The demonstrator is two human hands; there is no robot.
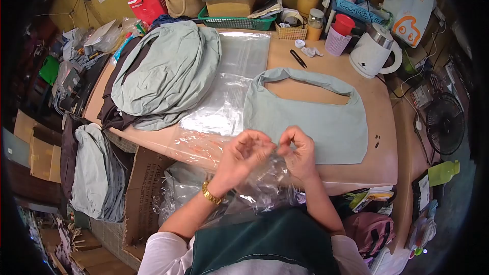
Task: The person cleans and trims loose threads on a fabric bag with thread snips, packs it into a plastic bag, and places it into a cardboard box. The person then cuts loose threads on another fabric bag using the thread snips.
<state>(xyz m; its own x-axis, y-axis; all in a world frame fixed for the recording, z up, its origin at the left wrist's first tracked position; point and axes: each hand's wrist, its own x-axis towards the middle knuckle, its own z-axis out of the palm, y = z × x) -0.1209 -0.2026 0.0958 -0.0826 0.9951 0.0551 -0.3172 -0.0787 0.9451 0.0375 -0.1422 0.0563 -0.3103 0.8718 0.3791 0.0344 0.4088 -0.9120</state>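
Observation:
Both hands are raised close together over the front edge of the table, fingertips nearly meeting. My left hand (245, 154), with a gold watch (211, 193) on its wrist, has its fingers curled in a pinch at the top of a clear plastic bag (269, 177). My right hand (299, 154) pinches the same bag from the other side; the bag hangs crumpled towards my lap. Just beyond the hands, a pale green cloth shoulder bag (316, 122) lies flat, its strap loop pointing away from me. Flat clear plastic bags (219, 97) are stacked to its left.
A heap of pale green cloth bags (158, 71) covers the table's left side. Scissors-like black snips (298, 58), a lilac cup (337, 39) and a white kettle (374, 53) stand or lie at the back right. An open cardboard box (145, 193) is below the front edge.

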